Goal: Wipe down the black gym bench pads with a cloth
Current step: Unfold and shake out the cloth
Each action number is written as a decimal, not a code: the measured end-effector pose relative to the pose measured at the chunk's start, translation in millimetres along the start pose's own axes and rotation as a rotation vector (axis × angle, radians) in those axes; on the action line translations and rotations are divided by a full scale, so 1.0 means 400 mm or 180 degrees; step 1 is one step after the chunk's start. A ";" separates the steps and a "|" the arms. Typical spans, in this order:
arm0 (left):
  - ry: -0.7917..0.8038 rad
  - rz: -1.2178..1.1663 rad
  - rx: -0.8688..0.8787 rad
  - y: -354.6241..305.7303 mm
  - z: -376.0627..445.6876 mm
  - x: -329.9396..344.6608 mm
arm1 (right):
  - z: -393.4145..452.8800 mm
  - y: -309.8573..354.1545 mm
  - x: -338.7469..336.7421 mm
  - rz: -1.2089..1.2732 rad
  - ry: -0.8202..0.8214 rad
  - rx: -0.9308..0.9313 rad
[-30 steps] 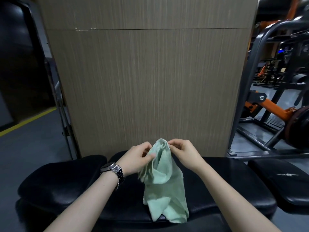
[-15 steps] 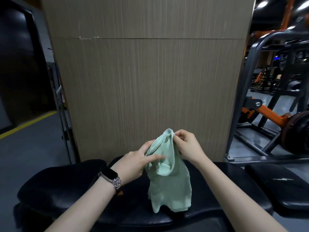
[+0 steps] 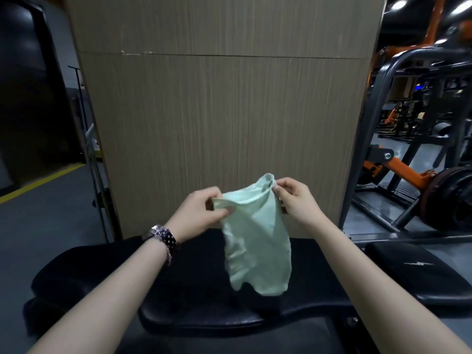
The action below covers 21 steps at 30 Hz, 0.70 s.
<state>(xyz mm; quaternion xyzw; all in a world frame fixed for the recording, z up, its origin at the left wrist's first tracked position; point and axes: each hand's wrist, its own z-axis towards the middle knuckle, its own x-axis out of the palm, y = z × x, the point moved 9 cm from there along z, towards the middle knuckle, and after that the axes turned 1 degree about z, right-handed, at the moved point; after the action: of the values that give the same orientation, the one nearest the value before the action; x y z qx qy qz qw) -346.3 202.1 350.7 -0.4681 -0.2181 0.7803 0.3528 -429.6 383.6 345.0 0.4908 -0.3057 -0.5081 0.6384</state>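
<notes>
Black bench pads [image 3: 199, 284] sit below, unwiped, while the left hand [image 3: 201, 213] and right hand [image 3: 296, 200] each pinch a top edge of the light green cloth [image 3: 255, 241], which hangs above them, likely to open it flat for wiping

Black padded bench pad [image 3: 204, 284] (glossy), grey floor [image 3: 51, 226] beneath

cloth [image 3: 255, 241] hides bench pad [image 3: 194, 282] middle, far gym machines [image 3: 419, 103] blurred

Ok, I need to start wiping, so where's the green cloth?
Centre of the head view: the green cloth hangs between left hand and right hand, above the black bench pad.
</notes>
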 end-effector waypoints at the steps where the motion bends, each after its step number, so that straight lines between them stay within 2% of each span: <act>1: -0.0068 -0.0361 -0.0130 -0.007 0.002 -0.012 | -0.002 0.012 -0.005 0.0003 -0.0018 -0.0008; 4: -0.0060 -0.1398 -0.0502 -0.046 0.007 -0.034 | -0.014 0.052 -0.007 0.0252 0.0047 -0.0044; 6: -0.0009 -0.1780 -0.0698 -0.081 0.013 -0.056 | -0.020 0.082 -0.002 0.0543 0.0108 -0.0024; 10: -0.0225 -0.1757 -0.0742 -0.138 0.040 -0.123 | -0.036 0.151 0.043 0.1287 0.0503 0.0161; 13: -0.0325 -0.1500 -0.0644 -0.181 0.048 -0.156 | -0.039 0.198 0.061 0.1098 0.0465 -0.0011; 15: -0.0142 -0.1571 -0.0633 -0.203 0.048 -0.170 | -0.033 0.230 0.060 0.1008 0.0270 -0.0137; 18: 0.0422 -0.1849 -0.1008 -0.211 0.026 -0.167 | -0.027 0.276 0.075 0.1320 0.0297 -0.0057; 21: 0.0333 -0.2045 -0.1082 -0.210 0.011 -0.202 | -0.034 0.311 0.094 0.1540 0.0478 -0.0041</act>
<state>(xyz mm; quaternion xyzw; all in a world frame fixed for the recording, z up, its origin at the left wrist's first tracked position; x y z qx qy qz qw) -295.8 196.1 455.6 -0.4670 -0.4622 0.5572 0.5077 -363.1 352.3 453.2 0.4356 -0.3628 -0.3046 0.7654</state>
